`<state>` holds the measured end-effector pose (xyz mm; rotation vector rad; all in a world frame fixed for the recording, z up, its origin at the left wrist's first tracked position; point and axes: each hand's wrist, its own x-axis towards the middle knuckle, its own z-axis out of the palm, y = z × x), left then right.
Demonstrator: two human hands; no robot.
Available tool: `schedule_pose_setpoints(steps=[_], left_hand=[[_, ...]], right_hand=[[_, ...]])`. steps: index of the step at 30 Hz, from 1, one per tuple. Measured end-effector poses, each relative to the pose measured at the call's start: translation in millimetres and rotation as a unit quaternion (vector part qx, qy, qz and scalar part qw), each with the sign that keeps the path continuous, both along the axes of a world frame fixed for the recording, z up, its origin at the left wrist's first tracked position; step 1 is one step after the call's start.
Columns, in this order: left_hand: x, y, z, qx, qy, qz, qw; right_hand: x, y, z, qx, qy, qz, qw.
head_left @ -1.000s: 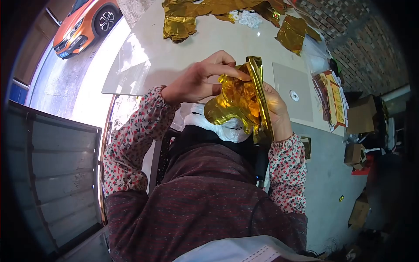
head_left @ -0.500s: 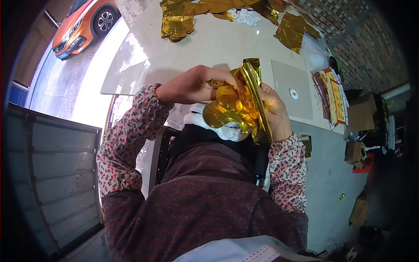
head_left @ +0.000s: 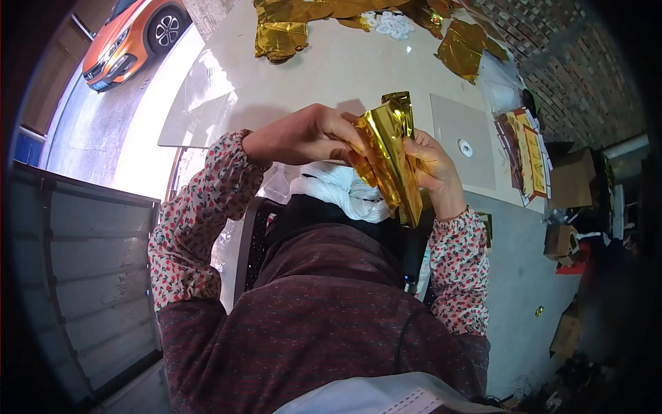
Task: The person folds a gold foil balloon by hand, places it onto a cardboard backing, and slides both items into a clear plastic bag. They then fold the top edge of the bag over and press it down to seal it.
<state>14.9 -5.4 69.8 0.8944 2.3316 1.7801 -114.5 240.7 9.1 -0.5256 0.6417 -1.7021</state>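
Observation:
A shiny gold foil sheet (head_left: 390, 148), folded into a long strip, is held up between my two hands above my lap. My left hand (head_left: 310, 134) pinches its left side, with the fingertips partly behind the foil. On the right edge, my right hand (head_left: 433, 164) grips the foil between thumb and fingers. Below the foil, a bundle of white string (head_left: 341, 192) lies on my lap, partly covered by the foil's lower end.
A pale table (head_left: 331, 76) stretches ahead, with gold foil pieces (head_left: 281, 40) and white rings (head_left: 392, 26) at its far side. A grey board (head_left: 463, 124) bears a white ring (head_left: 465, 148). Printed cards (head_left: 527, 160) lie at the right edge, near cardboard boxes (head_left: 562, 241).
The loose, bunched foil that hung on the left has been folded in against the strip. My left hand has closed nearer the strip, and more of the white string shows.

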Motion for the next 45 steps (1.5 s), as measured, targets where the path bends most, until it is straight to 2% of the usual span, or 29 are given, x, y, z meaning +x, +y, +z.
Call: schedule_pose_setpoints(steps=[3,7,9,12,13,16,17,20,25,28,31,34,37,40,45], left_hand=[[7.0,4.2,6.8,-0.014,0.007,0.019,1.0],[9.3,10.7,-2.2,0.018,-0.11,0.088,0.99],[11.6,11.9,5.1,0.0,-0.19,0.109,0.976],[8.1,18.6,10.4,-0.058,-0.169,0.177,0.968],[2.1,18.6,0.4,-0.039,-0.145,0.185,0.971],[-8.2,30.3,-10.6,0.131,-0.137,0.254,0.948],[-13.0,34.8,-24.0,0.124,-0.061,0.316,0.939],[-8.6,67.2,-22.5,0.286,-0.105,0.388,0.87],[-14.5,95.5,-41.0,0.337,-0.013,0.39,0.857],[-19.3,98.5,-44.7,0.315,0.055,0.414,0.852],[-21.9,95.8,-53.5,0.28,0.121,0.394,0.867],[-20.4,90.0,-49.8,0.137,0.174,0.449,0.866],[-16.2,91.6,-44.0,0.177,0.116,0.433,0.876],[-6.1,76.6,-37.5,0.092,0.127,0.399,0.903],[-5.3,73.4,-36.6,0.138,0.072,0.375,0.914]], right_hand=[[0.9,-0.5,3.6,0.015,0.014,0.013,1.0],[1.5,-6.1,1.2,0.029,0.017,0.013,0.999],[0.2,-8.7,-5.1,0.048,0.019,0.003,0.999],[0.4,-13.6,-12.2,0.068,0.024,-0.036,0.997],[4.9,-17.1,-14.0,0.063,0.028,-0.063,0.996],[15.2,-24.0,-19.9,0.036,0.016,-0.125,0.991],[18.4,-25.7,-20.7,0.025,0.009,-0.143,0.989],[30.9,-29.5,-21.4,0.005,-0.025,-0.218,0.976],[37.7,-30.5,-31.3,-0.019,-0.076,-0.234,0.969],[42.4,-30.0,-29.1,-0.023,-0.095,-0.232,0.968],[36.9,-26.5,-45.3,-0.057,-0.106,-0.183,0.976],[40.5,-27.2,-43.1,-0.05,-0.126,-0.192,0.972],[39.3,-25.6,-41.5,-0.035,-0.135,-0.192,0.972],[41.2,-27.8,-36.2,-0.029,-0.099,-0.199,0.975],[41.8,-27.3,-39.1,-0.036,-0.095,-0.193,0.976]])
